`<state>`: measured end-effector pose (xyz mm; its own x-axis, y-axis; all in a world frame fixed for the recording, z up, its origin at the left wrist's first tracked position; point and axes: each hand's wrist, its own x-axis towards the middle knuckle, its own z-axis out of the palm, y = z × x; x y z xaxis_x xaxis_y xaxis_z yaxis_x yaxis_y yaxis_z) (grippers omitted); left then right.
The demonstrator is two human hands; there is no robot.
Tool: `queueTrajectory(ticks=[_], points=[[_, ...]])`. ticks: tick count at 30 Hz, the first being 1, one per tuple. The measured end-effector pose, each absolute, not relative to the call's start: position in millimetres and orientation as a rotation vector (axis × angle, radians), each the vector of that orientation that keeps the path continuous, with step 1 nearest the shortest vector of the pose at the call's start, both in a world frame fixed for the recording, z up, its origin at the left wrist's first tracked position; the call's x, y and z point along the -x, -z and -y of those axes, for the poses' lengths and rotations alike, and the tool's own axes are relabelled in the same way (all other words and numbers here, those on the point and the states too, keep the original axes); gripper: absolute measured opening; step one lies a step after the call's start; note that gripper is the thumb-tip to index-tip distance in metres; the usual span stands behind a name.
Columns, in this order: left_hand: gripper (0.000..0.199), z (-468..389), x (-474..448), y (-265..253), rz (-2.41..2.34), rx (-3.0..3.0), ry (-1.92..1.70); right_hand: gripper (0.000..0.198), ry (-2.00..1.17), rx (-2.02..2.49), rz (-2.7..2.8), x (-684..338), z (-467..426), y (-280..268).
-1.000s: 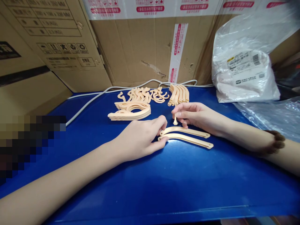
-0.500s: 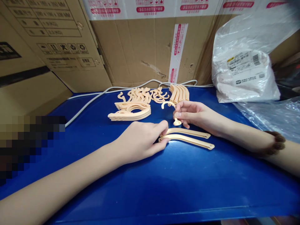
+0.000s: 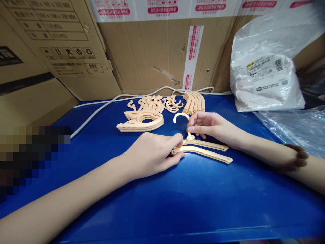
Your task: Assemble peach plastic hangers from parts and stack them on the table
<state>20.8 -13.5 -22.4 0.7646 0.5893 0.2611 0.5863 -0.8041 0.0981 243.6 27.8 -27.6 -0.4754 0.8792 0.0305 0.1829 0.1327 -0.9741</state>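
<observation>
Between thumb and fingers my right hand [image 3: 207,125] pinches a cream plastic hanger hook [image 3: 181,116], its curved end up and its round base low. That base is over the left part of the farther of two long hanger arms [image 3: 209,145]; whether they touch I cannot tell. My left hand [image 3: 157,149] is closed at the left ends of both arms, its thumb and index finger at the nearer hanger arm [image 3: 208,152]. Its grip on the farther one is partly hidden. Both arms lie side by side, pointing right.
Behind my left hand are stacked hanger pieces [image 3: 142,127]. Farther back lie several loose hooks [image 3: 151,103] and a row of hanger arms [image 3: 194,102]. A white cable [image 3: 101,113] runs along the cardboard boxes [image 3: 152,51]. A plastic bag [image 3: 266,84] stands at right on the blue table [image 3: 177,210].
My right hand has brought the hook slightly down and left, closer to the farther hanger arm. My left hand stays nearly where it was.
</observation>
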Motion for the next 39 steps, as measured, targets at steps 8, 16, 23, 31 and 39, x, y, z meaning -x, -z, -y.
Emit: queueTrajectory(ticks=[8,16,23,31,39], points=[[0.017,14.6,-21.2,21.7,-0.951,-3.099,-0.459,0.028,-1.384,1.023,1.775,-243.8,-27.4,26.2],[0.021,13.6,-20.9,19.7,-0.931,-3.166,-0.597,0.028,-1.396,0.979,1.766,-244.8,-28.2,28.0],[0.014,10.6,-21.0,12.2,-0.921,-2.464,-0.835,0.025,-1.407,0.975,1.761,-245.9,-29.8,29.0],[0.014,2.9,-21.3,7.5,-0.807,-1.663,-1.003,0.027,-1.431,0.987,1.770,-246.6,-29.9,27.6],[0.027,3.0,-20.2,5.2,-0.828,-1.546,-1.008,0.031,-1.440,0.992,1.723,-245.8,-29.5,28.6]])
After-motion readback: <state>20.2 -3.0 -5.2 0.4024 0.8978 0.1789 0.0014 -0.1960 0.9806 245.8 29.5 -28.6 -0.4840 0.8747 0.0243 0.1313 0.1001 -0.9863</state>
